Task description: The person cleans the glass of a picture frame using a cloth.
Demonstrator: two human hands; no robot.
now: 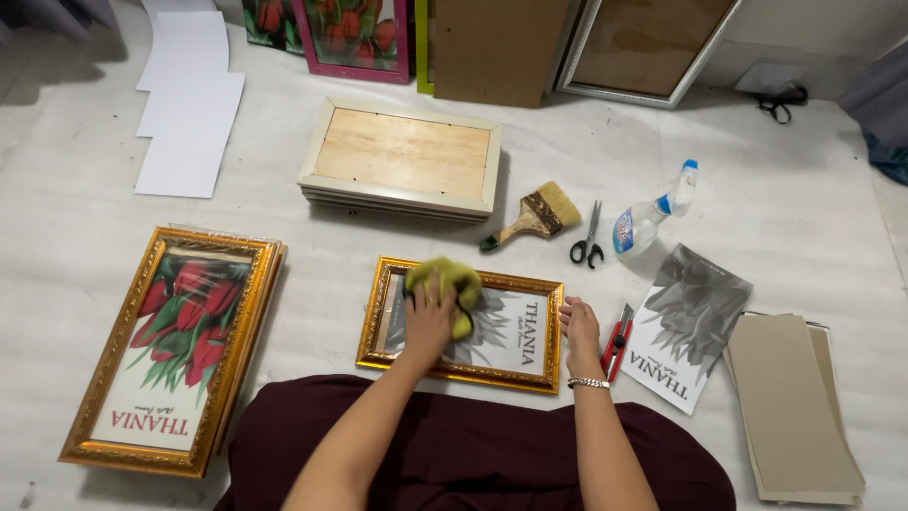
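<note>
A small gold ornate frame (530, 284) lies flat in front of me with a grey leaf print under its glass. My left hand (427, 320) presses a yellow-green cloth (445, 282) onto the left half of the glass. My right hand (579, 326), with a bracelet at the wrist, rests flat on the frame's right edge and holds nothing. A red utility knife (619, 341) lies just right of that hand.
A larger gold frame with a red tulip print (170, 345) lies at left. Behind are stacked cream frames (402, 156), a paintbrush (534, 220), scissors (587, 242), a spray bottle (651, 216). A loose grey print (686, 322) and cardboard sheets (790, 407) lie at right. White sheets (189, 104) sit far left.
</note>
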